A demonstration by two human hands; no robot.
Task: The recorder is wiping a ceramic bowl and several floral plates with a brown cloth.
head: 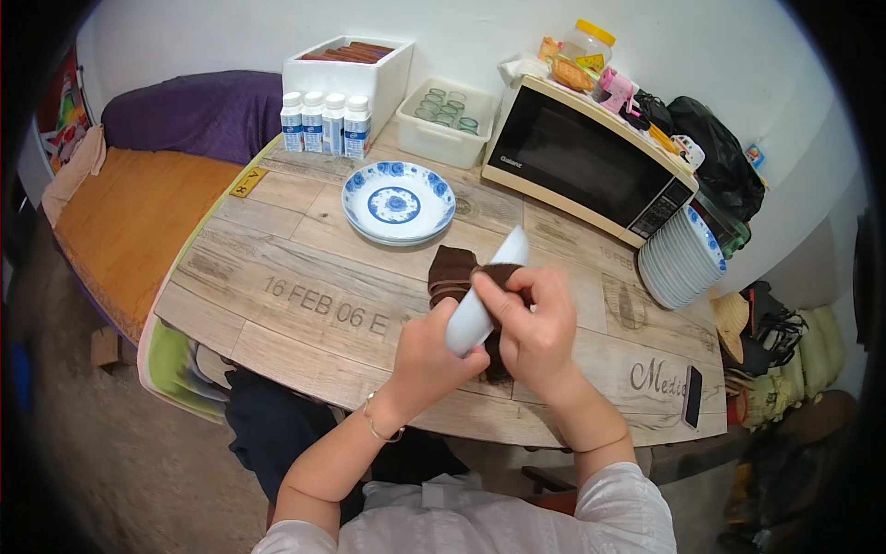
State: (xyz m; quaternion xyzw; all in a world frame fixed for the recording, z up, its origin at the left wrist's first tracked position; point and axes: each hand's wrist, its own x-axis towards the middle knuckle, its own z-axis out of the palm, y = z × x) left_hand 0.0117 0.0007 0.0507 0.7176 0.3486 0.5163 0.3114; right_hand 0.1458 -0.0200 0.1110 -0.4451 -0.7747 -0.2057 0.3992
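A white plate (471, 325) is held up on edge, tilted, above the table near its front. My left hand (439, 350) grips its lower left rim, thumb on one face. My right hand (536, 315) pinches a brown cloth (453, 270) against the plate's upper part. Part of the cloth hangs behind the plate, and some dark cloth shows below it between my hands. Beyond them, a short stack of white plates with blue flowers (399, 204) lies face up on the wood-patterned tabletop (311, 263).
A tall stack of plates (682, 256) leans beside the microwave oven (588, 152) at the right. Several white bottles (325, 124) stand before a foam box (346, 69). Glasses fill a plastic tub (443, 138). A phone (692, 396) lies near the right edge.
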